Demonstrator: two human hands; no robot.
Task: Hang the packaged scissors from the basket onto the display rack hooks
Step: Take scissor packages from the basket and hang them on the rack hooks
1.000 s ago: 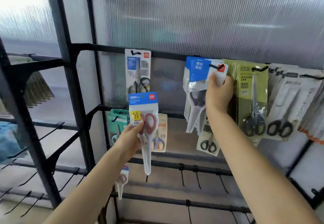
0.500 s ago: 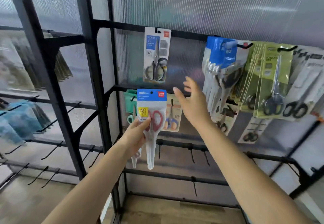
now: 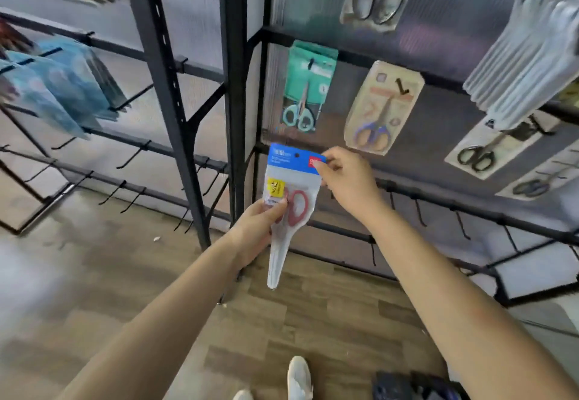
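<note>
A pack of red-handled scissors (image 3: 291,199) with a blue header card hangs point-down in front of the black display rack (image 3: 235,92). My left hand (image 3: 257,230) grips the pack at its middle, by the yellow sticker. My right hand (image 3: 347,180) pinches the top right corner of the blue header. Just behind the pack runs a rack bar with bare hooks (image 3: 419,214). Above it hang a teal scissors pack (image 3: 305,86) and a beige pack with blue-handled scissors (image 3: 380,108).
More scissors packs hang at the upper right (image 3: 526,51) and at right (image 3: 498,145). A second rack at left carries blue packets (image 3: 53,89) and bare hooks. Wooden floor lies below, with my shoe (image 3: 299,377) and a dark basket edge (image 3: 416,387) at the bottom.
The view has tilted down towards the lower bars and the floor. My right hand left the hung blue packs, came down and took the header corner of the red scissors pack.
</note>
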